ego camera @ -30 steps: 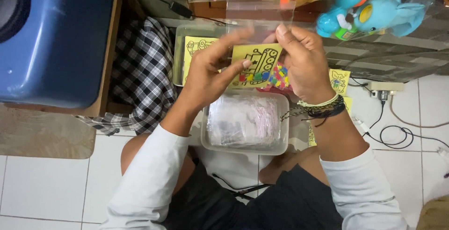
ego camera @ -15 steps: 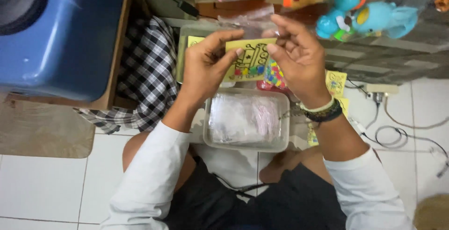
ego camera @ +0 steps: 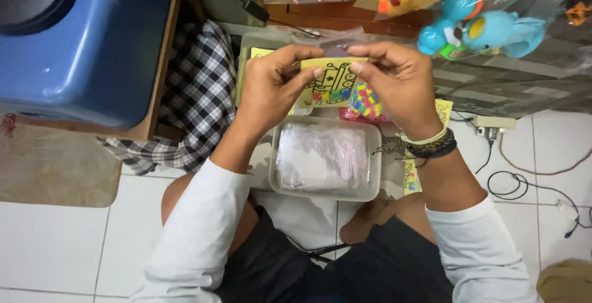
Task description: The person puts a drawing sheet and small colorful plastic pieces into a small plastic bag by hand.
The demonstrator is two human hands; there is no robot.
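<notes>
Yellow card (ego camera: 333, 75) pinched in both grips, left hand (ego camera: 271, 87), right hand (ego camera: 398, 84); clear tub (ego camera: 327, 158) beneath; blue toy (ego camera: 487, 28) beside.

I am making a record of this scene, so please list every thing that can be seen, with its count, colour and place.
picture card: one, yellow with a coloured drawing, held up between both hands
clear plastic bag: one, transparent, at the card's top edge
clear tub: one, holding pale folded bags, on the floor under the hands
small coloured pieces: many, mixed colours, behind the right hand
checked cloth: one, black and white, left of the hands
blue container: one, top left
toy figures in plastic: blue and yellow, count unclear, top right
cables: several, black and white, on the tiles at right
left hand: pinches the card's left side
right hand: pinches its right side, bracelets at the wrist
</notes>
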